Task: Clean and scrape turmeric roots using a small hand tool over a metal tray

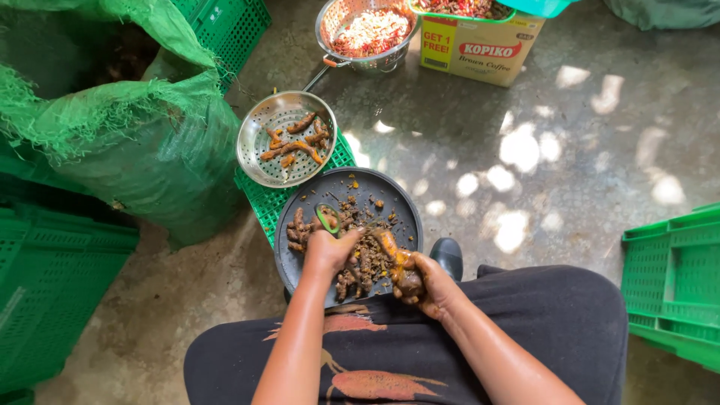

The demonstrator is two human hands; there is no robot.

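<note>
Peeling turmeric root (390, 251) over the dark round tray (405, 206), both hands at its near edge.

Right hand (424, 285) is clenched around the root's near end; root's long axis runs from that fist up and to the left, free tip over the heap of peelings (364, 259) mid-tray. Left hand (328, 247) is closed on a green-handled peeler (327, 217), just left of the root tip, touching or nearly so; blade contact can't be made out. Left hand is the nearer one to the free end. Unpeeled roots (297, 229) lie at the tray's left rim, beside the left hand. Steel colander (259, 154) with peeled orange pieces sits farther out and left, on a green crate (274, 206) that also carries the tray. Green sack (150, 142) stands well left.
</note>
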